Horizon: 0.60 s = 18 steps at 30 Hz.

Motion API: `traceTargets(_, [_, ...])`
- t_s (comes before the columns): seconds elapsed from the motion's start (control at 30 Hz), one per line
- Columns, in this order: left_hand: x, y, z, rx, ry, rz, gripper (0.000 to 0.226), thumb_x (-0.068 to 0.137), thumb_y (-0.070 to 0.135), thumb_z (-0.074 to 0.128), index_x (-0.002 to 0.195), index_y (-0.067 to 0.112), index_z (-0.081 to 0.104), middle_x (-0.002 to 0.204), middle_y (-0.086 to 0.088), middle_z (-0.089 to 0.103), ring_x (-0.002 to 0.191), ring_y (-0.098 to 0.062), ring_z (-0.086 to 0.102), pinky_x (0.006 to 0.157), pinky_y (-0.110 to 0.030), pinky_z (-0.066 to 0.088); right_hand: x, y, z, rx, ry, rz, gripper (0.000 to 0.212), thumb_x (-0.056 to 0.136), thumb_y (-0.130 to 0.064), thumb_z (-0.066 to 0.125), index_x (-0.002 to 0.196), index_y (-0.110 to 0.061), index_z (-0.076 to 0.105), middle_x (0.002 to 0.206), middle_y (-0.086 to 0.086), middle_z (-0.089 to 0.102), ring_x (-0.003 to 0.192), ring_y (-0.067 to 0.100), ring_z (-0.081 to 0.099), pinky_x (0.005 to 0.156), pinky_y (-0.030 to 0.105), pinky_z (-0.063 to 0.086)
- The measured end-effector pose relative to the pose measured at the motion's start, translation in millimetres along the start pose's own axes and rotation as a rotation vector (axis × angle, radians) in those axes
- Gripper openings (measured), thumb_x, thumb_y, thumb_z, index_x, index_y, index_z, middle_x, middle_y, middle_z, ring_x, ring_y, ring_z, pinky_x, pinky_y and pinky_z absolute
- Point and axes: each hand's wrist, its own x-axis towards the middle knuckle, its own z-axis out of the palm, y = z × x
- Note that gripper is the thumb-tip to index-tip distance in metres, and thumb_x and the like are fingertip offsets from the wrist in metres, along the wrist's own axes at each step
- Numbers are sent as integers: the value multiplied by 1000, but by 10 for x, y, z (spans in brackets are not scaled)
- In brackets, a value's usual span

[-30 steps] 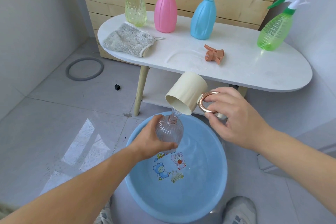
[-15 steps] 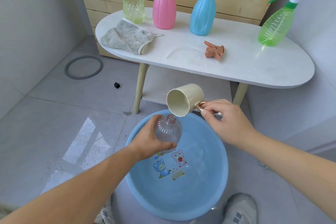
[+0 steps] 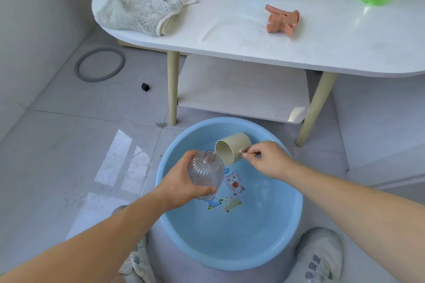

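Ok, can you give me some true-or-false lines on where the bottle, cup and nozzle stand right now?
1. The left hand grips the clear bottle, whose neck is uncapped. True.
2. The beige cup stands upright on the table. False: the right hand holds it by its handle, tipped on its side over the blue basin.
3. The orange spray nozzle is screwed onto the clear bottle. False: it lies loose on the white table.
4. The grey cloth lies at the table's left end. True.
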Motion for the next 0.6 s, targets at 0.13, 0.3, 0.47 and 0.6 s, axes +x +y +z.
traceTargets(0.13, [59,-121,67,11,3,-16,88,66,26,97,136,34,43,124,18,59,112,10,57,79,1,41,153,185,298,-180,-138,-208,28,96,-35,56,81,-15,69,86,-4,65,95,22,51,95,32,41])
traceTargets(0.3, [97,-237,99,34,11,-41,91,65,25,97,134,38,39,125,24,55,109,26,48,79,6,36,254,386,444,-296,-221,-318,29,100,-31,50,100,-11,72,106,0,65,113,24,46,101,32,39])
traceTargets(0.47, [128,-320,85,40,5,-64,91,63,25,98,135,35,44,125,21,60,110,16,55,83,1,40,290,487,483,-342,-221,-343,32,100,-34,49,97,-12,73,105,1,62,114,24,46,99,35,43])
traceTargets(0.6, [129,-346,94,29,1,-69,86,64,22,99,133,36,48,120,20,64,107,10,61,84,-6,44,318,519,490,-387,-240,-348,37,98,-44,50,99,-15,73,107,-1,61,115,20,44,98,34,43])
